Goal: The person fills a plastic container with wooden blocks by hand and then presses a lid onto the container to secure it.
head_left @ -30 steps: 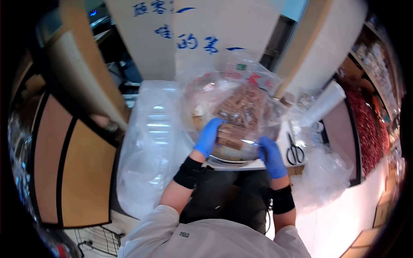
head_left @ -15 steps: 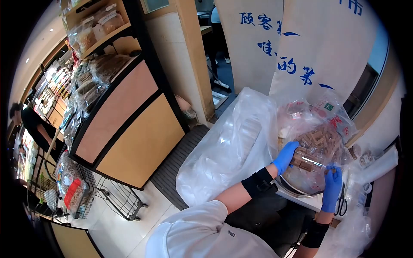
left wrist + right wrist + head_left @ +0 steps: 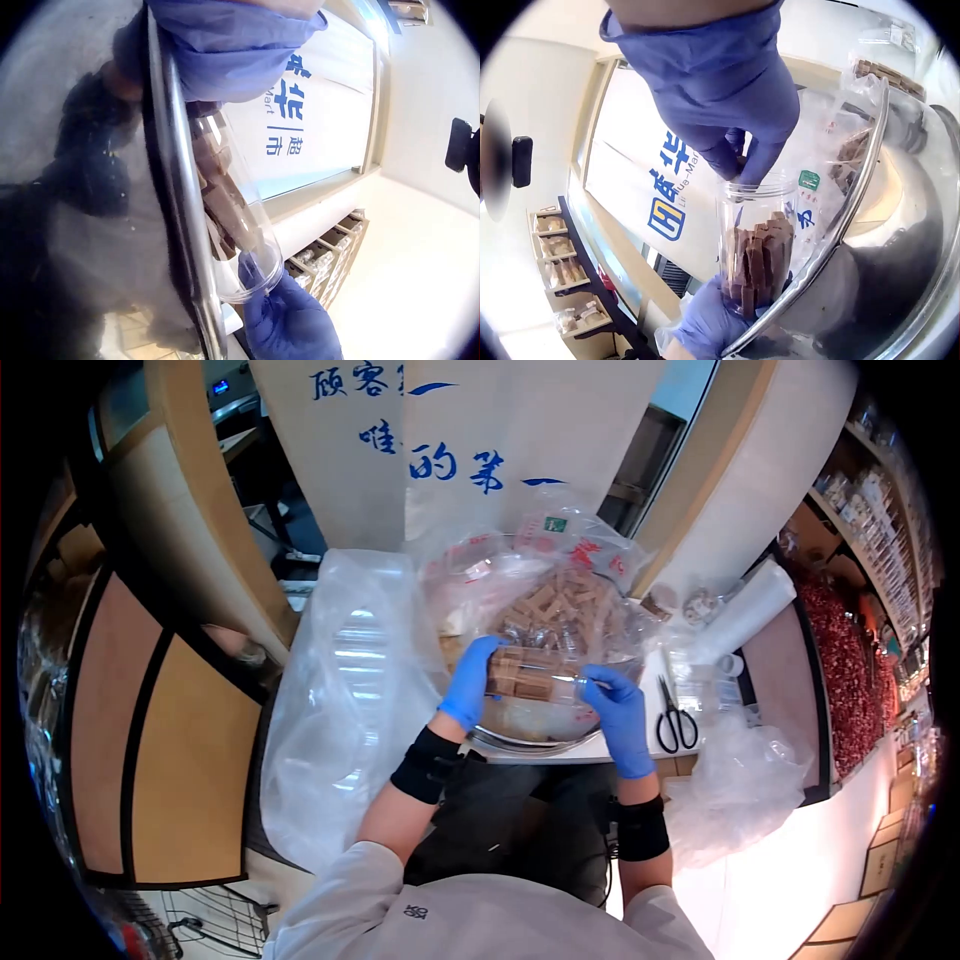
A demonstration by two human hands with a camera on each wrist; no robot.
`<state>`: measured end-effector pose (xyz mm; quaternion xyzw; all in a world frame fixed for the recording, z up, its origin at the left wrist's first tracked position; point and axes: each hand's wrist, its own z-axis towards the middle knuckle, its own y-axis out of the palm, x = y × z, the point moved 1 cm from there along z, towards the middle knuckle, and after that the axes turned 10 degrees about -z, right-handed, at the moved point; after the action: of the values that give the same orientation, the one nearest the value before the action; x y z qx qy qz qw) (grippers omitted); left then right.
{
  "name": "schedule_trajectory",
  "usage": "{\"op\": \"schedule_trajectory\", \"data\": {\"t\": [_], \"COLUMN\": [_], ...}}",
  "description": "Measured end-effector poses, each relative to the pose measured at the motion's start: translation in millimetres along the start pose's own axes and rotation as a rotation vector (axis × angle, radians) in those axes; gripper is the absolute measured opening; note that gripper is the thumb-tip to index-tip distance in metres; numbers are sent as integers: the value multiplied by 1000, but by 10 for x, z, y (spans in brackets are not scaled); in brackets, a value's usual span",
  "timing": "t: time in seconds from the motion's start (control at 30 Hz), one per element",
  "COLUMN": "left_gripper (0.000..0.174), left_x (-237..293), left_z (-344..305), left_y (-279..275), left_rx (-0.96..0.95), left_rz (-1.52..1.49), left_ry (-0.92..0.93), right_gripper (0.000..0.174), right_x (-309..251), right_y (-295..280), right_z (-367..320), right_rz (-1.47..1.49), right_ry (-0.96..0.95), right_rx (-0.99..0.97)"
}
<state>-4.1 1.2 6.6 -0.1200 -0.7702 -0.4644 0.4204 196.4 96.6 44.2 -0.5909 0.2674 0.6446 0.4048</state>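
A clear plastic jar (image 3: 522,678) partly filled with brown rectangular pieces lies on its side above a metal bowl (image 3: 540,744). My blue-gloved left hand (image 3: 470,685) grips it around the base end. At the open mouth, my gloved right hand (image 3: 620,722) has its fingertips at the rim; in the right wrist view the right hand's fingers (image 3: 735,154) reach into the jar opening, pinched around a small brown piece. The jar's pieces (image 3: 757,262) stand lengthwise side by side. More brown pieces (image 3: 570,605) lie in an opened plastic bag in the bowl.
Black-handled scissors (image 3: 677,728) lie right of the bowl, beside a roll of clear film (image 3: 750,608) and crumpled plastic (image 3: 745,780). A large bag of clear plastic containers (image 3: 350,690) stands on the left. A white curtain (image 3: 500,420) with blue writing hangs behind.
The head view swung left, then returned. The jar is more in the open beside my right hand, whose fingers have moved onto its mouth; my left hand keeps its grip.
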Motion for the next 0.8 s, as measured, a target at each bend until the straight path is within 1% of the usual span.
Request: {"op": "schedule_trajectory", "data": {"t": [0.07, 0.1, 0.17, 0.2, 0.27, 0.33, 0.43, 0.5, 0.53, 0.6, 0.73, 0.8], "left_gripper": [34, 34, 33, 33, 33, 32, 32, 31, 31, 31, 30, 30], "left_x": [-19, -20, -18, -14, -7, -26, -50, -35, -39, -41, -75, -86], "left_z": [14, 18, 6, 3, 14, 27, 43, 38, 40, 42, 82, 83], "left_y": [-19, -20, -2, 7, -8, -11, -16, -7, -8, -18, -54, -59], "left_rx": [-34, -58, -63, -64, -61, -56, -50, -32, -33, -35, -63, -45], "left_rz": [-6, 0, 1, 8, 17, 28, 23, 1, -2, 49, 65, -6], "left_ry": [-11, -17, -25, -31, -32, -34, -7, 24, 22, 14, 45, 35], "right_gripper": [23, 23, 26, 26, 30, 30, 28, 27, 27, 26, 22, 18], "right_x": [0, 51, 170, 132, 39, -8, 38, 113, 113, 84, 42, 120], "right_y": [30, 35, 43, 71, 138, 132, 93, 67, 51, 49, -15, -96], "right_z": [13, 35, 83, 70, 24, 5, 4, 9, 1, -28, 6, 67], "right_rz": [82, 73, 53, 46, -140, -157, -101, -64, -67, -10, -52, -55], "right_ry": [51, 50, -34, -36, 110, 90, 87, 35, 36, 86, 119, -49], "right_rx": [-36, -34, -15, -16, -80, -102, -106, 5, 7, -210, -217, 85]}}
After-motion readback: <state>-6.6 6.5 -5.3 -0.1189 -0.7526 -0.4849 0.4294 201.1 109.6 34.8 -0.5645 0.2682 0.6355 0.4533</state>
